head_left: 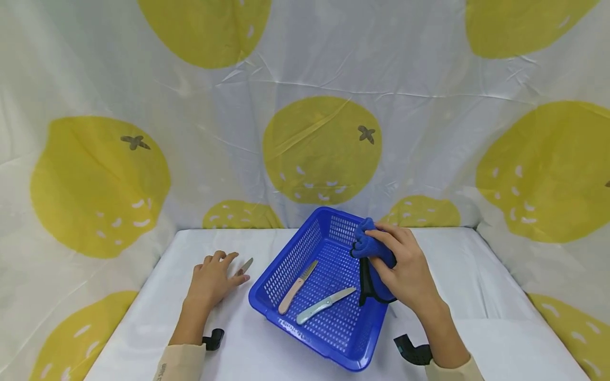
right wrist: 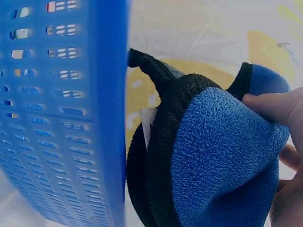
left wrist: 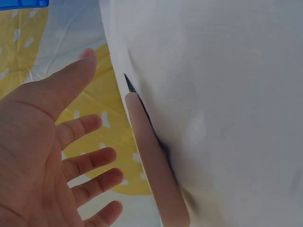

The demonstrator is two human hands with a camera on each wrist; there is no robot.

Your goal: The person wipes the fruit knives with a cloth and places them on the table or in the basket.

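Observation:
My left hand (head_left: 213,283) is spread over the white table, its fingers apart and gripping nothing. Close by its thumb lies a small knife (head_left: 246,265), its handle partly hidden in the head view; the left wrist view shows the pinkish-beige handle (left wrist: 154,161) and a dark pointed tip. My right hand (head_left: 405,264) pinches a folded blue cloth (head_left: 373,254) with black edging, held at the right rim of a blue plastic basket (head_left: 310,338). Inside the basket are a knife with a pink handle (head_left: 292,296) and a knife with a pale blue handle (head_left: 314,311).
The white-covered table (head_left: 476,286) runs under both hands and the basket. Behind and beside it hangs a pale curtain (head_left: 419,148) printed with big yellow lemons. A black wrist mount (head_left: 214,339) sits by each forearm.

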